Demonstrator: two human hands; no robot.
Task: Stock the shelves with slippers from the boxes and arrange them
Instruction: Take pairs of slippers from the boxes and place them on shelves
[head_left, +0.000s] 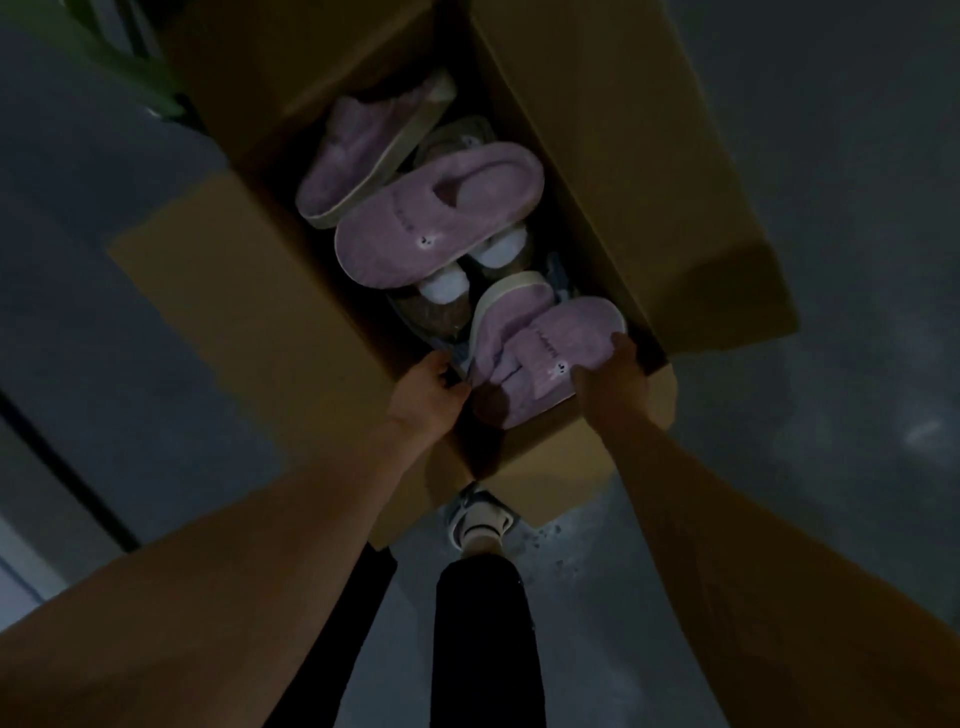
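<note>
Clamping pink slipper pair (550, 353) at centre frame, in box's (649, 208) near end: curled over with right grip (610, 374), pinched at edge with left grip (428, 384), probably to lift both together.

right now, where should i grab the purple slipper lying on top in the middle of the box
Probably come from straight above the middle slipper and pinch the upper's edge at its foot opening. It lies sole down atop the other slippers, opening up, and the box walls crowd its sides.
</note>
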